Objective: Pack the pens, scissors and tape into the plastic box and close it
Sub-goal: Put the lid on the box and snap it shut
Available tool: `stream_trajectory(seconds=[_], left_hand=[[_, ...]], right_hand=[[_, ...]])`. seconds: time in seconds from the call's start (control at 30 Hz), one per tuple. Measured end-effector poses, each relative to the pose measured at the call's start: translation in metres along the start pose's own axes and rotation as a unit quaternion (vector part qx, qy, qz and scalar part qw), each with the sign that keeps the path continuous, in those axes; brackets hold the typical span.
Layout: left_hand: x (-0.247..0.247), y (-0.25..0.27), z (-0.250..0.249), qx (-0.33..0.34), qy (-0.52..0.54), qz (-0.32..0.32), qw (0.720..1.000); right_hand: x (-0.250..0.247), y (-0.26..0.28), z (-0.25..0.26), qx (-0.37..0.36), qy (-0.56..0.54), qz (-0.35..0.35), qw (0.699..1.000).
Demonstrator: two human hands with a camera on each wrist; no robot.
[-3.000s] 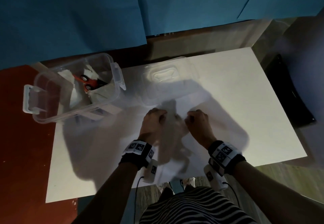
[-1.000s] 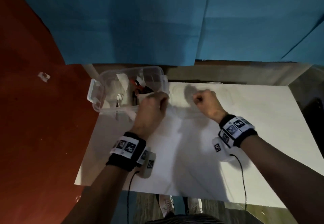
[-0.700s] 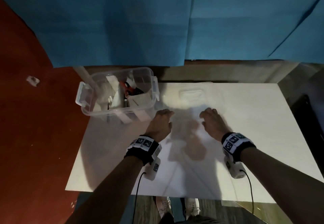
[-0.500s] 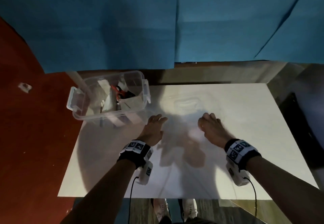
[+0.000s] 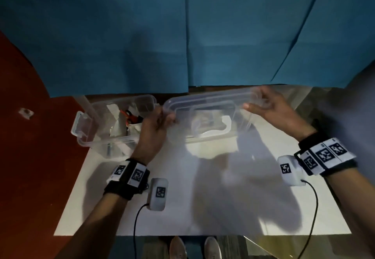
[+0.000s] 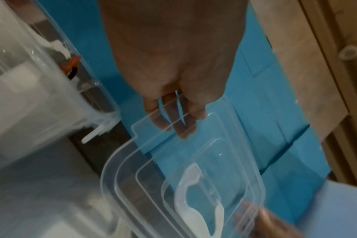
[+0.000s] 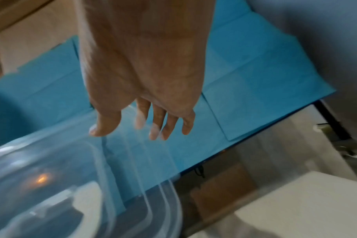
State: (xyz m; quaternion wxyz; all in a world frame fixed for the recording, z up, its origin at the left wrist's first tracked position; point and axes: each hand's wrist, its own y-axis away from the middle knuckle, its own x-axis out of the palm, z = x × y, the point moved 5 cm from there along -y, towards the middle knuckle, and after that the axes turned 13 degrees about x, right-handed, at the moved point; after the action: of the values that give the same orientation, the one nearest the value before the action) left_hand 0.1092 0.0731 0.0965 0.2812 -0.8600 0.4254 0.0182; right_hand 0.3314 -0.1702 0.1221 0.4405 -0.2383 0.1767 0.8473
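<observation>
Black wristbands (image 5: 125, 179), checkered markers, white cabled cameras (image 5: 157, 193).

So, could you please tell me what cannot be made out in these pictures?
- Pens and tape: in the head view the box is dim and its clear walls glare; only the scissors show.
- Left hand: its fingers go behind the lid in the head view.
- Right hand: motion blur smears the lid's edge in the right wrist view.

Dim, heavy table shadows, blurred wrist views
</observation>
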Motion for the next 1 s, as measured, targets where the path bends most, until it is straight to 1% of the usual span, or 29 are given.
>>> stream_trajectory(seconds=[0.03,0.07,0.1,0.17,0.2,0.27,0.33,0.4,0.47,0.5,0.57,0.6,0.67,0.77,0.83,0.9,0.97,1.0], left_hand=[[-0.011,-0.003,-0.002,-0.007,0.016,-0.014,1.0],[-0.021,-0.006,-0.003,-0.012,0.026,-0.029,0.999],[-0.031,-0.007,-0.004,-0.024,0.03,-0.036,0.999],[-0.048,-0.013,-0.008,-0.044,0.028,-0.047,0.998],[-0.056,-0.015,-0.011,-0.05,0.028,-0.058,0.997],[-0.078,-0.018,-0.015,-0.049,0.016,-0.101,0.994],[-0.101,-0.016,-0.012,-0.04,0.003,-0.139,0.989],[-0.121,-0.007,0.001,-0.067,0.005,-0.156,0.986],[-0.139,0.002,0.02,-0.114,0.002,-0.161,0.98],[-0.148,0.004,0.026,-0.136,0.002,-0.173,0.976],[-0.168,0.008,0.037,-0.156,0.0,-0.201,0.967],[-0.178,0.009,0.042,-0.164,-0.007,-0.216,0.963],[-0.198,0.01,0.055,-0.185,-0.052,-0.221,0.956],[-0.221,0.011,0.078,-0.203,-0.164,-0.166,0.951],[-0.229,0.014,0.098,-0.228,-0.203,-0.136,0.943],[-0.234,0.018,0.116,-0.252,-0.27,-0.105,0.923],[-0.236,0.022,0.127,-0.253,-0.349,-0.084,0.898],[-0.237,0.024,0.131,-0.256,-0.367,-0.082,0.891]], right_hand=[[-0.001,0.001,-0.006,0.017,-0.034,-0.002,0.999],[0.004,0.002,-0.012,0.036,-0.078,0.018,0.996],[0.014,0.003,-0.016,0.052,-0.117,0.052,0.99],[0.038,0.003,-0.012,0.056,-0.184,0.106,0.975],[0.049,0.003,-0.005,0.049,-0.223,0.108,0.968],[0.067,-0.001,0.013,0.042,-0.288,0.083,0.953],[0.088,-0.004,0.029,0.057,-0.311,0.072,0.946],[0.113,-0.009,0.04,0.082,-0.33,0.088,0.936],[0.139,-0.015,0.048,0.106,-0.34,0.111,0.928],[0.151,-0.016,0.054,0.113,-0.336,0.125,0.926],[0.173,-0.018,0.066,0.115,-0.321,0.149,0.928],[0.182,-0.02,0.072,0.111,-0.306,0.148,0.934],[0.2,-0.024,0.082,0.101,-0.258,0.126,0.953],[0.225,-0.032,0.096,0.077,-0.171,0.076,0.979],[0.239,-0.038,0.104,0.066,-0.103,0.045,0.991],[0.251,-0.04,0.112,0.06,-0.029,0.036,0.997],[0.263,-0.042,0.112,0.062,0.021,0.041,0.997],[0.269,-0.045,0.111,0.064,0.048,0.038,0.996]])
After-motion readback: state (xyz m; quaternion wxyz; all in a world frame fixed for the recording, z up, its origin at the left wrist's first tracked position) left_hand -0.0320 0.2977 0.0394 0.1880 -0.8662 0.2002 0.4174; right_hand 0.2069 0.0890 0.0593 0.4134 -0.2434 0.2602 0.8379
